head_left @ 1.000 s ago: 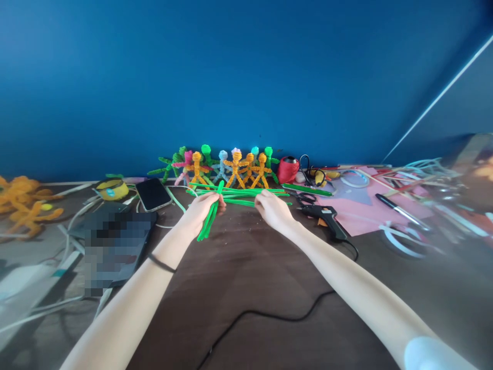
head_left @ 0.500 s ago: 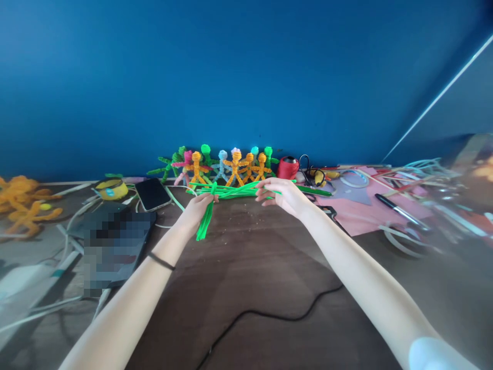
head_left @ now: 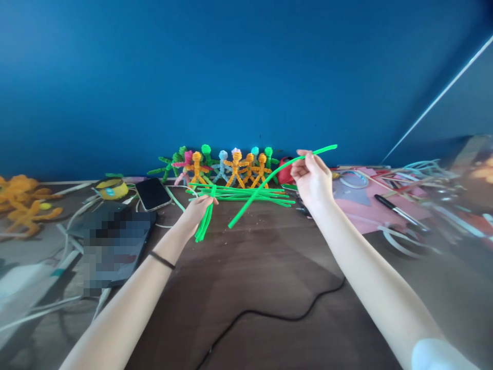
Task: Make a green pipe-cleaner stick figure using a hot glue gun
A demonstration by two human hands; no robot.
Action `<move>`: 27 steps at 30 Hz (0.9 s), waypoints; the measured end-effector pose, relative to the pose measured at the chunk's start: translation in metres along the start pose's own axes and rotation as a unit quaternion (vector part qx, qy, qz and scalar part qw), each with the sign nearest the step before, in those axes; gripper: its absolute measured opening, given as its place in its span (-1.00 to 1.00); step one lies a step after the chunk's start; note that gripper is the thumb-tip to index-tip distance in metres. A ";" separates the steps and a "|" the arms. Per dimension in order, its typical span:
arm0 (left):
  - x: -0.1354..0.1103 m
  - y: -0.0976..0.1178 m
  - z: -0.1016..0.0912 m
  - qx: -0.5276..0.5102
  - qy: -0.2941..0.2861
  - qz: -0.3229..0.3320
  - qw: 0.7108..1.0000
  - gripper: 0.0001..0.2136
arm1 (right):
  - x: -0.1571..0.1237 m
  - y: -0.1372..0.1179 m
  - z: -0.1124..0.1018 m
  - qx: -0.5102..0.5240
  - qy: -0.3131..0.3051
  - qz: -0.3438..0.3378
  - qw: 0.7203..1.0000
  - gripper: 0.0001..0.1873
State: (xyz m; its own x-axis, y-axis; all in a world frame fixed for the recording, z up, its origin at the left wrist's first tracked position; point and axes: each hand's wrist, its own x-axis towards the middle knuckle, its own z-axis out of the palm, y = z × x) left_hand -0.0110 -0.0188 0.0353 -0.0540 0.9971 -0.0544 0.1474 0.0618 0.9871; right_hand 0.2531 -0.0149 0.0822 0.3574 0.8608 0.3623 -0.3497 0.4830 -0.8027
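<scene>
My left hand (head_left: 194, 211) is closed around a folded bundle of green pipe cleaners (head_left: 203, 222) whose ends hang toward me over the brown table (head_left: 262, 277). My right hand (head_left: 313, 178) is raised above the table and pinches a single long green pipe cleaner (head_left: 262, 190), which slants down to the left with its lower tip near the tabletop. A loose pile of green pipe cleaners (head_left: 246, 194) lies on the table between my hands. Behind it, a row of pipe-cleaner figures (head_left: 227, 167) in orange, green, pink and pale blue leans against the blue wall.
A phone (head_left: 153, 193) and a dark tablet (head_left: 113, 241) lie at the left, near a yellow tape roll (head_left: 111, 188) and orange figures (head_left: 23, 205). A red spool (head_left: 287, 169), pink paper (head_left: 365, 205), a pen (head_left: 396, 210) and white strips are at the right. A black cable (head_left: 269, 313) crosses the front.
My right hand has lifted one green pipe cleaner out of the pile and raised it up and to the right. My left hand has stayed in place with its bundle.
</scene>
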 end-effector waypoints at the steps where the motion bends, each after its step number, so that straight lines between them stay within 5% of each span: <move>1: 0.001 -0.001 0.000 -0.001 0.003 -0.001 1.000 -0.86 | 0.002 -0.003 -0.001 -0.021 0.015 -0.045 0.999 -0.81; 5: 0.005 -0.003 0.001 -0.023 0.016 0.005 1.000 -0.87 | 0.005 -0.019 0.000 -0.061 0.022 -0.180 0.981 -0.70; 9: 0.000 0.005 0.005 -0.059 -0.005 0.003 0.998 -0.86 | -0.006 -0.036 0.010 -0.095 -0.050 -0.193 0.975 -0.73; 14: -0.017 0.025 0.013 -0.093 -0.116 0.050 0.988 -0.82 | -0.029 -0.051 0.022 -0.220 -0.232 -0.080 0.944 -0.74; 19: -0.032 0.040 0.020 -0.099 -0.209 0.065 0.971 -0.86 | -0.043 -0.050 0.032 -0.309 -0.428 0.090 0.845 -0.67; 23: -0.041 0.045 0.024 -0.095 -0.240 0.074 0.963 -0.84 | -0.050 -0.040 0.037 -0.361 -0.477 0.101 0.795 -0.70; 27: -0.048 0.050 0.029 -0.048 -0.242 0.079 0.966 -0.84 | -0.054 -0.028 0.041 -0.378 -0.474 0.100 0.789 -0.68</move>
State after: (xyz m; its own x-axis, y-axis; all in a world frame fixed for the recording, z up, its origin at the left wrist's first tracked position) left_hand 0.0272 -0.0619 0.0826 0.4335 0.8994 0.0564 0.0226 -0.0734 0.9970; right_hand 0.2083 -0.0689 0.1043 -0.5727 0.8140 0.0971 0.4275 0.3977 -0.8118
